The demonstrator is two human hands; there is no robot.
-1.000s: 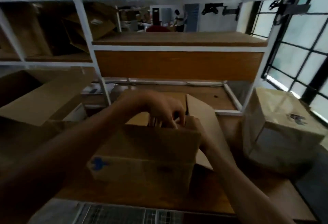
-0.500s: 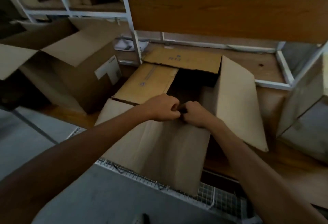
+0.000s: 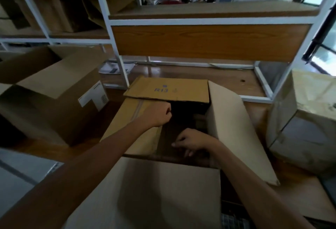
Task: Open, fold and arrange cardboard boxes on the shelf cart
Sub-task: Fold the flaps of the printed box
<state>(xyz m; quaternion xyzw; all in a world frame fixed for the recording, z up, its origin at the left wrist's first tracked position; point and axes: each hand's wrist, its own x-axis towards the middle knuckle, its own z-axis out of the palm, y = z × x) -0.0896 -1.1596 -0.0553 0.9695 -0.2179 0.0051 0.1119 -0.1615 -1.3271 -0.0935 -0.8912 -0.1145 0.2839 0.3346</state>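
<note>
Box (image 3: 169, 90) sitting open on shelf (image 3: 227, 81), left hand (image 3: 158, 114) curling tight by left flap (image 3: 132, 116), right hand (image 3: 194, 141) hanging inside, fingers bent, cannot tell if either is holding anything

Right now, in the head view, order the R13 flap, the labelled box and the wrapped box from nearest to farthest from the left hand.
1. R13 flap, just beyond the left hand.
2. Labelled box, to its left.
3. Wrapped box, far right.
</note>
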